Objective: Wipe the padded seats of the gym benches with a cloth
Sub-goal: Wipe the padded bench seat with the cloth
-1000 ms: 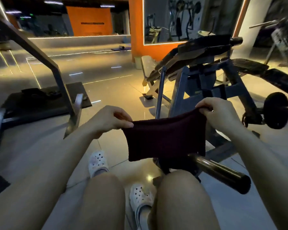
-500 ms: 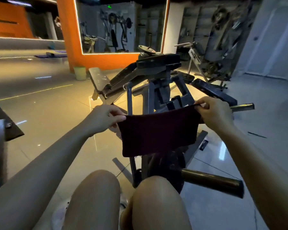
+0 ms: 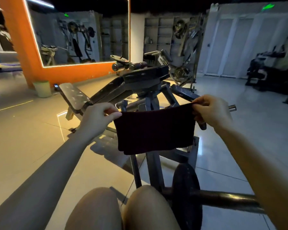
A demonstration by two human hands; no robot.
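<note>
Our left hand (image 3: 99, 116) and right hand (image 3: 212, 112) each pinching 1 top corner of the dark cloth (image 3: 154, 128), stretched flat in the air above our knees, before the padded bench (image 3: 74, 96)

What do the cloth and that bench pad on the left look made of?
Cloth: dark maroon fabric, matte and limp, sagging between both hands; probably a soft towel weave. Bench pad: likely vinyl-type upholstery, with a slight sheen and pale scuffed patches.

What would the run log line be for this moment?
left hand: pinches cloth corner | right hand: pinches other corner | cloth: stretched, hanging | bench: not touched
</note>
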